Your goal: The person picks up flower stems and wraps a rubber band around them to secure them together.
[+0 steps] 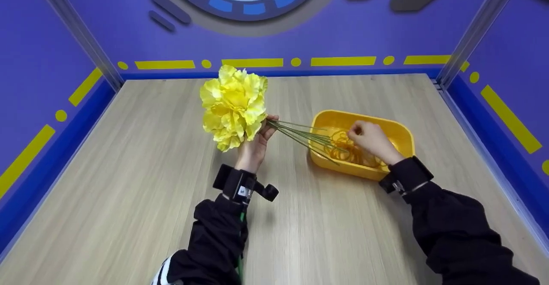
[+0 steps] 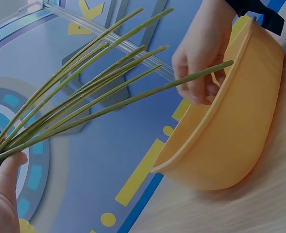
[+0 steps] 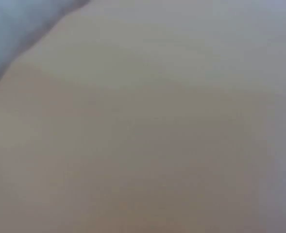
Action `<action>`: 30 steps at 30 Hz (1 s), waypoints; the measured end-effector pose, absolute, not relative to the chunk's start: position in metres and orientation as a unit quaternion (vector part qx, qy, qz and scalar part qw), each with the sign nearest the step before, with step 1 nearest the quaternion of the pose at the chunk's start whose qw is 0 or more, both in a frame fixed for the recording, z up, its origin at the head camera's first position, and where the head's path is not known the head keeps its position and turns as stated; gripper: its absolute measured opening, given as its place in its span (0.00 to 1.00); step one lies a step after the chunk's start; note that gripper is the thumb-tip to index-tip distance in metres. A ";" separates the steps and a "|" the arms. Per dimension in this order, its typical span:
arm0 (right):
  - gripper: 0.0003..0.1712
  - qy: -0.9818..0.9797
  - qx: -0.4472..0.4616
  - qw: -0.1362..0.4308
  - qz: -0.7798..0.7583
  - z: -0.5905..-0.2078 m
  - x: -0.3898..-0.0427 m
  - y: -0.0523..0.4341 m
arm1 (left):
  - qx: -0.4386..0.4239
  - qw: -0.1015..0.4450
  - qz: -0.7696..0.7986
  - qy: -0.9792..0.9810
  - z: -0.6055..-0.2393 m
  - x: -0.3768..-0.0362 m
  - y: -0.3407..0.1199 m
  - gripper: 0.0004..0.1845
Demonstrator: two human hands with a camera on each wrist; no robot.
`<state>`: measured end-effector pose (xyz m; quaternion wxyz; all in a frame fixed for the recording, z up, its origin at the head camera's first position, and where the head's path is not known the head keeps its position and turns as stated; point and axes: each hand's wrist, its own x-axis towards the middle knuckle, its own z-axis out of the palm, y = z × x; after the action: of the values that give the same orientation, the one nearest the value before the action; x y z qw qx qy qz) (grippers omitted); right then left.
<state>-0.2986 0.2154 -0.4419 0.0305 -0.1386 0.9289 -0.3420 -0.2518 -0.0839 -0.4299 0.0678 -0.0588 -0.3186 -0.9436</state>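
Note:
Yellow artificial flowers with ruffled petals form a bunch in the head view. Their thin green stems fan out to the right. My left hand grips the bunch by the stems just below the blooms. The stem ends reach over a yellow plastic bin holding a pile of rubber bands. Over these bands is my right hand, its fingers curled and thumb close to the index finger. I cannot tell whether a band is between them. The right wrist view is blurred.
A light wood table bears the bin on its right side. Purple-blue panels with yellow markings stand behind and at both sides. Black camera mounts sit on both wrists, the left one's knob sticking out sideways.

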 end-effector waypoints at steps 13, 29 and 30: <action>0.18 0.842 -0.092 -0.039 -0.530 -0.415 -0.280 0.235 | -0.018 0.136 -0.947 -0.291 -0.427 -0.252 -0.072 0.16; 0.15 0.795 -0.206 -0.052 -0.568 -0.415 -0.272 0.224 | -0.063 0.171 -0.939 -0.292 -0.437 -0.250 -0.054 0.39; 0.14 0.793 -0.213 -0.053 -0.569 -0.418 -0.275 0.223 | -0.062 0.171 -0.938 -0.294 -0.437 -0.250 -0.053 0.42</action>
<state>-0.2748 0.2230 -0.4178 -0.0532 -0.2128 0.7928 -0.5686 -0.2496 -0.0526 -0.4373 0.1713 -0.0623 -0.2942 -0.9382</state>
